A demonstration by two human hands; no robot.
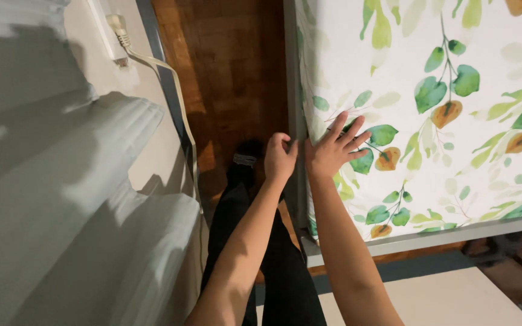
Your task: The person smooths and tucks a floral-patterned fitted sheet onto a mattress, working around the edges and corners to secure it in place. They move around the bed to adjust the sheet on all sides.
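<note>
Both hands at sheet edge (floor beside).

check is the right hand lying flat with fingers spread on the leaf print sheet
Yes, the right hand lies open, fingers spread, on the leaf-print sheet.

Both forearms are bare, with no sleeves, watch or rings showing on the left hand or the right hand. The legs are covered by black trousers, ending at a dark sock with a pale band.

Leaf-printed mattress on grey bed frame — wooden floor beside.
</note>
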